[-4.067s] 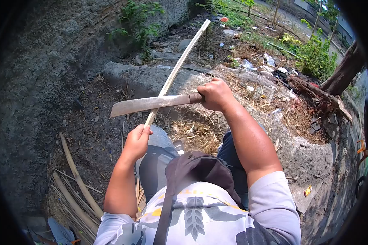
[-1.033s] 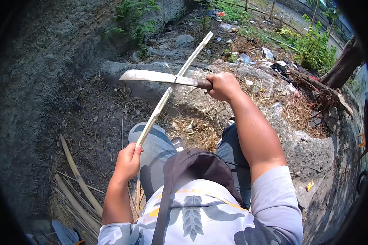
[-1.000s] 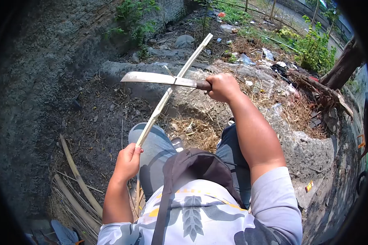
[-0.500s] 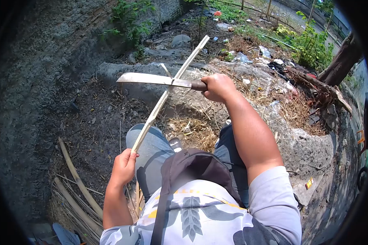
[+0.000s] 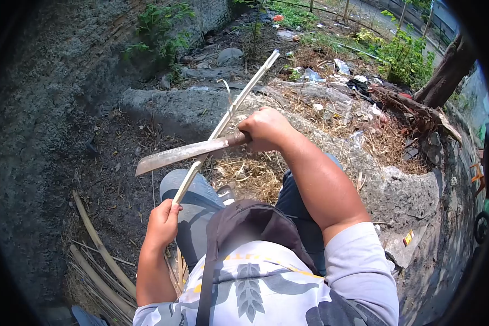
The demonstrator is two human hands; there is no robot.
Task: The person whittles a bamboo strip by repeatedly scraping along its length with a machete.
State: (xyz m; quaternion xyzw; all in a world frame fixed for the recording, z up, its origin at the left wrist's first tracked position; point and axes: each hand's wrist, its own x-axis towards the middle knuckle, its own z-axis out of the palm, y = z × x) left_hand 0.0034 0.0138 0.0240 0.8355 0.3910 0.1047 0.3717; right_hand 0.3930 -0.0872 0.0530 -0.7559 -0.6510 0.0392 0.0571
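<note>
My left hand (image 5: 163, 221) is closed around the lower end of a long, pale split strip (image 5: 244, 91), which looks like wood or bamboo. The strip slants up and away to the right, its far end in the air. In my right hand (image 5: 263, 130) is the dark handle of a machete (image 5: 182, 154). Its broad blade points left and lies across the strip, between my left hand and the strip's middle. A thin curled shaving (image 5: 227, 89) stands up from the strip beyond the blade.
A rough wall (image 5: 49, 108) rises on the left. Long curved stalks (image 5: 102, 243) lie on the ground at lower left. Ahead are a concrete ledge (image 5: 165, 106), dry straw (image 5: 252, 179) and scattered litter. A tree trunk (image 5: 450, 73) leans at the right.
My right hand has drawn the machete along the strip toward me and slightly left; the blade now tilts down at its tip. My left hand keeps its grip with little movement.
</note>
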